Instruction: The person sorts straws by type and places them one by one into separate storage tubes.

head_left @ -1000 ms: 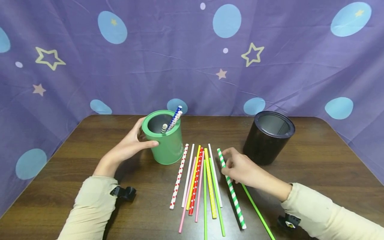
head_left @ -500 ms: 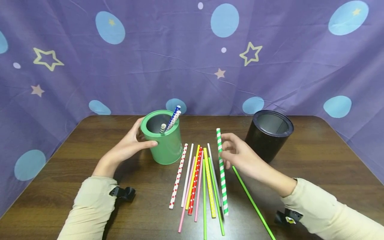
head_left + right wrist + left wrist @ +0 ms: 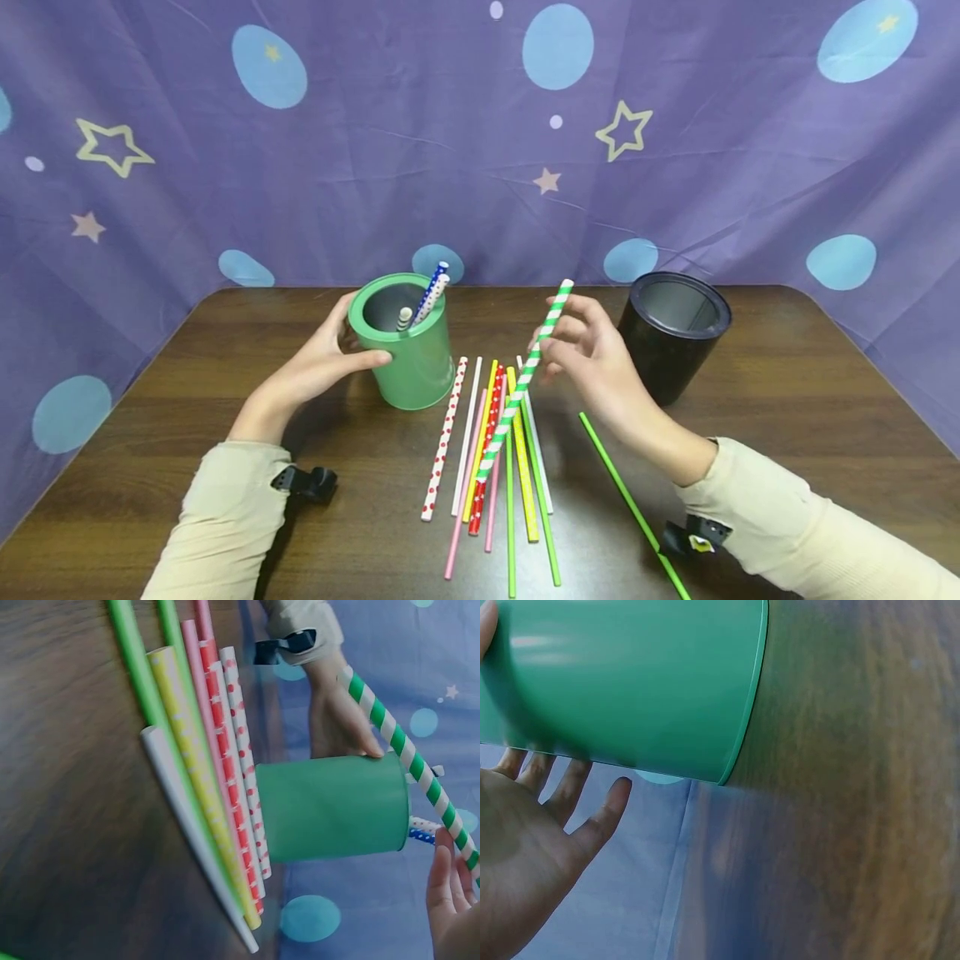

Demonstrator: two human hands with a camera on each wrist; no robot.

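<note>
My left hand (image 3: 318, 367) grips the side of a green can (image 3: 412, 367), thumb in front and fingers behind; the left wrist view shows the fingers (image 3: 570, 787) against its wall. Blue and white dotted straws (image 3: 433, 296) and a striped one (image 3: 405, 317) stick out of this can. My right hand (image 3: 592, 358) pinches a green-and-white striped paper straw (image 3: 525, 379) near its upper end. That straw is raised and tilted, its lower end over the loose straws. In the right wrist view the striped straw (image 3: 409, 754) crosses in front of the can's rim.
Several loose straws lie side by side mid-table, among them a red-dotted white one (image 3: 444, 442) and a yellow one (image 3: 525, 467). A lone green straw (image 3: 626, 492) lies to the right. A black can (image 3: 671, 342) stands behind the right hand. A purple curtain (image 3: 480, 167) hangs behind.
My right hand has lifted the green-striped straw off the table and moved it up and left, its lower end swinging leftward. The left hand stays on the green can.
</note>
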